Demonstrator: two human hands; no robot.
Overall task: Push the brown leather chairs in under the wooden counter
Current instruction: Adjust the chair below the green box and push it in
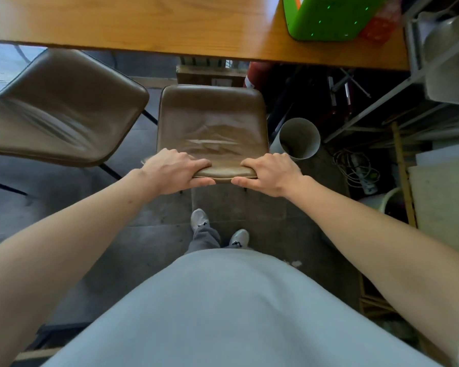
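Observation:
A brown leather chair stands straight in front of me, its seat just short of the wooden counter's near edge. My left hand and my right hand both grip the top of its backrest, fingers over the front and thumbs behind. A second brown leather chair stands to the left, turned at an angle, with its far end under the counter's edge.
A grey cylindrical bin stands on the floor right of the held chair. A green box sits on the counter at right. Metal shelving, a power strip with cables and boards crowd the right side. My feet are behind the chair.

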